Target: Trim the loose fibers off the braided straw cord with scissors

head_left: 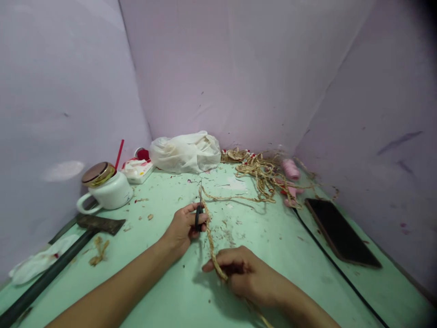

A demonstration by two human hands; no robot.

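Note:
My left hand (182, 225) is closed around a small black-handled tool (198, 216), likely scissors, whose thin tip points away from me beside a braided straw cord (210, 237). My right hand (239, 271) pinches the same cord nearer to me, fingers curled over it. The cord runs from under my right hand, past the tool, toward a tangled pile of straw cord (261, 175) at the back of the pale green table (164, 291).
A white mug with a gold lid (104, 187) and a hammer (61, 259) lie at the left. A white plastic bag (186, 152) sits at the back, pink thread spools (291, 169) beside the pile, a dark phone (341, 232) with a black cable (334, 269) at the right. Purple walls enclose the table.

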